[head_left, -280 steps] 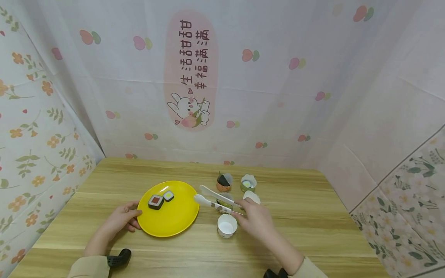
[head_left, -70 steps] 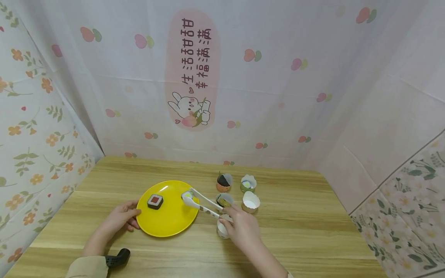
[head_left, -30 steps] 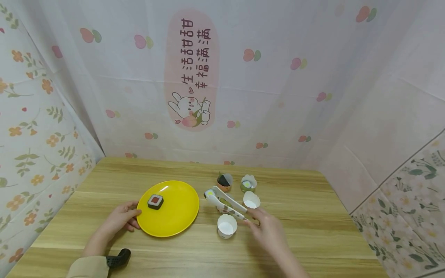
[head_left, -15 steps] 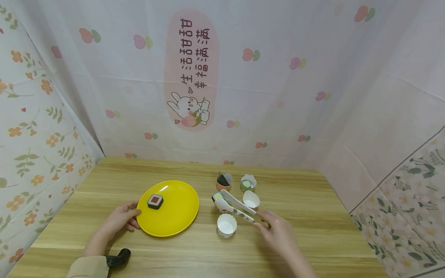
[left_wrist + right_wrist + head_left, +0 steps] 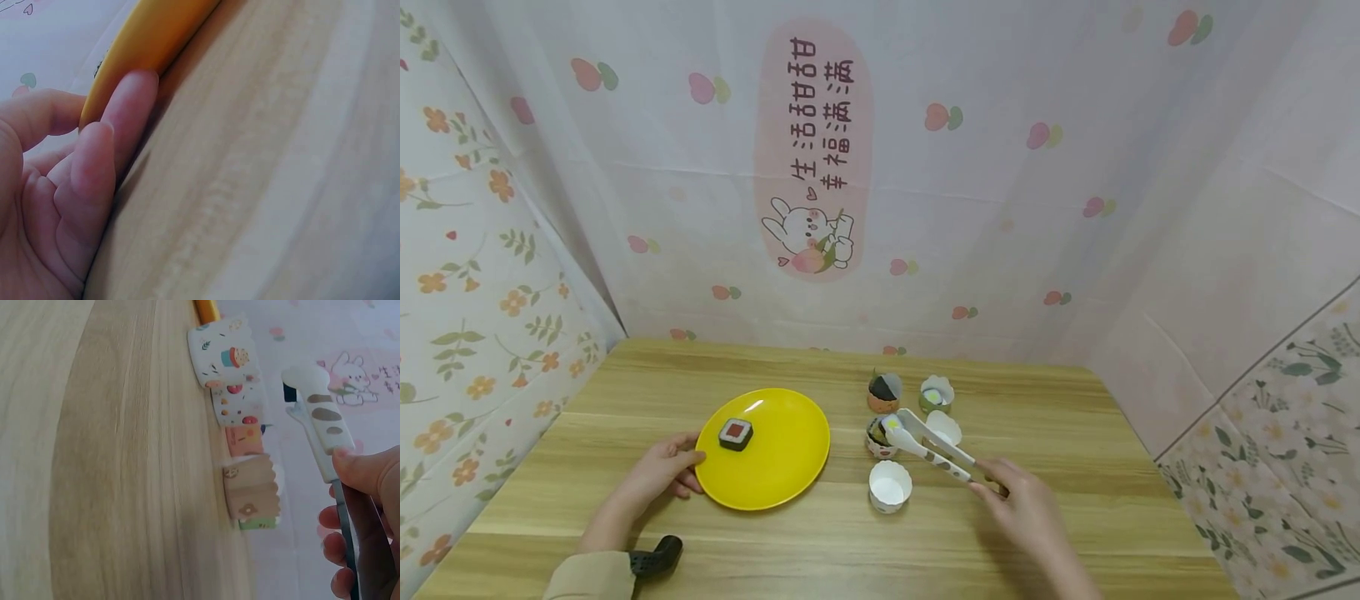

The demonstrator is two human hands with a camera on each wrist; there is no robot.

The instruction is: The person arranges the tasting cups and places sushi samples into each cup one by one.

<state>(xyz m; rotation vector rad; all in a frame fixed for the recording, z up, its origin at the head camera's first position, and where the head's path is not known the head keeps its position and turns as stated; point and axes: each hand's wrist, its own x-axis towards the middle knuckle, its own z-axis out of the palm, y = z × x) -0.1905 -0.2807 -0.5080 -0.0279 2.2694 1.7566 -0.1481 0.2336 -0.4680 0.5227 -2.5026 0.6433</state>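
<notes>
At the left of the head view my left hand pinches the rim of a yellow plate, thumb on top and fingers below, clearer in the left wrist view. A sushi roll piece with a red centre lies on the plate. My right hand grips white cat-paw tongs. Between the tong tips is a small yellow-centred sushi roll piece, raised off the table. It overlaps the patterned paper cup in the head view. The right wrist view shows the tongs well above the cups.
An orange cup holds a black, triangular-looking piece. Another yellow-centred roll piece sits in the green cup. Near the tongs are a brown cup and, closer to me, a white-lined cup. Patterned cloth hangs behind the wooden table.
The small yellow-centred roll piece, earlier on the plate beside the red-centred one, has been lifted in the tongs and carried right over the cups. The left hand stays on the plate.
</notes>
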